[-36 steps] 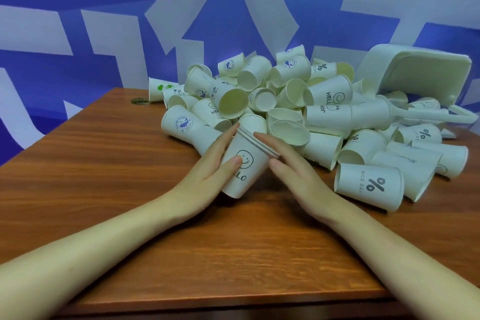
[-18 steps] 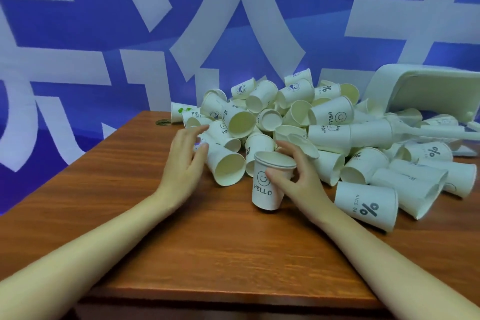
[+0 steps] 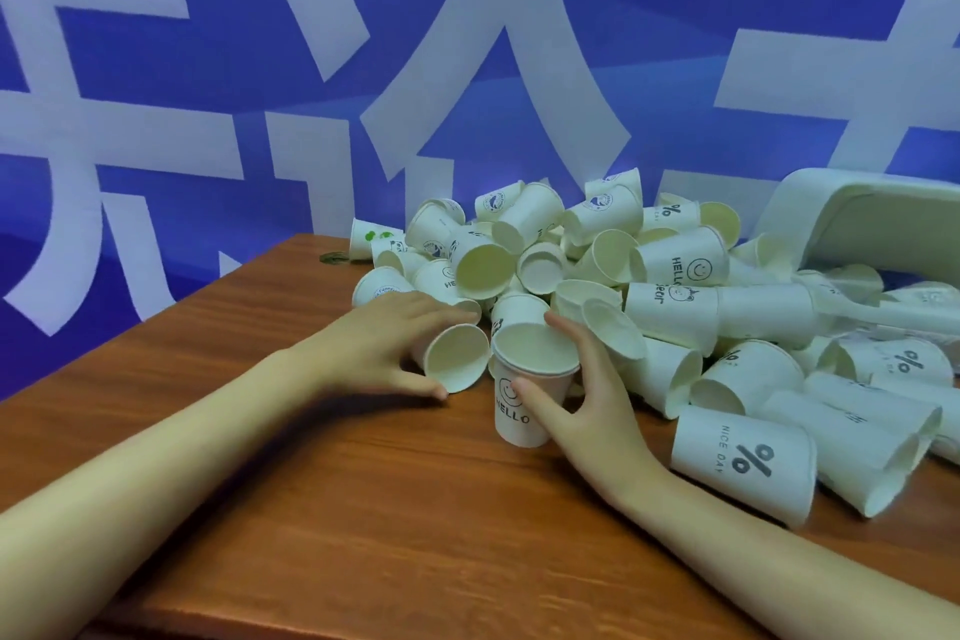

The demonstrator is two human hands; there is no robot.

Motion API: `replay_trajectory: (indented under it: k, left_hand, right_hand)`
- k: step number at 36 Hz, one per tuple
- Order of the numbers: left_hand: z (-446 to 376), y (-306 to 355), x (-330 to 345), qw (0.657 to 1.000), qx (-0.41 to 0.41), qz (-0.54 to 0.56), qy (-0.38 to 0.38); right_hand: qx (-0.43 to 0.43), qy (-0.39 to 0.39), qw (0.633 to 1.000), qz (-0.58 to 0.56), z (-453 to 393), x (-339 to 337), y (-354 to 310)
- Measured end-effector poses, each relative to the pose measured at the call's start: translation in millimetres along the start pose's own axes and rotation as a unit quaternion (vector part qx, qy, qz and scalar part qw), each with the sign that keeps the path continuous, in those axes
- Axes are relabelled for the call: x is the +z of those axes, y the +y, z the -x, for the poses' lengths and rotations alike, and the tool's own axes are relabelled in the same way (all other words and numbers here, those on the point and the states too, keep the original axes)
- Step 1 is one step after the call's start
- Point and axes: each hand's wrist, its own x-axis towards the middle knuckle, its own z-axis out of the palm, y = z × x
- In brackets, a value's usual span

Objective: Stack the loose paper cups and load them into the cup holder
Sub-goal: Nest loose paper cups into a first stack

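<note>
Wooden table with a reddish-brown grain running roughly left to right; its front edge crosses the lower left of the view and its left edge recedes toward the wall. A small round dark fitting is set into the tabletop near the far left corner. Directly behind the table stands a blue wall, covered with large pale, broad strokes resembling parts of oversized characters, cropped by the frame. The blue varies in shade, darker in the upper right and lower left. Lighting is even and diffuse, with a soft sheen on the tabletop and only faint shadows.
</note>
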Motion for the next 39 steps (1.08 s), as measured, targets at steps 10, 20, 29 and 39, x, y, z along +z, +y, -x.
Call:
replay_trajectory:
  k: [10, 20, 29, 39]
  left_hand:
    - [-19, 27, -1, 0.873, -0.199, 0.375, 0.241]
    - [-30, 66, -16, 0.607, -0.271, 0.653, 0.363]
    - [-22, 79, -27, 0.617, -0.197, 0.656, 0.388]
    - [-18, 93, 0, 0.787, -0.164, 0.519, 0.290]
  right_hand:
    - [0.041, 0.001, 0.998, -0.047, -5, -3, 7]
    - [0.053, -0.061, 0.996, -0.036, -6, -6, 4]
    - [0.043, -0.067, 0.996, -0.040, -6, -1, 2]
    - [-0.017, -0.064, 0.996, -0.058, -5, 2, -8]
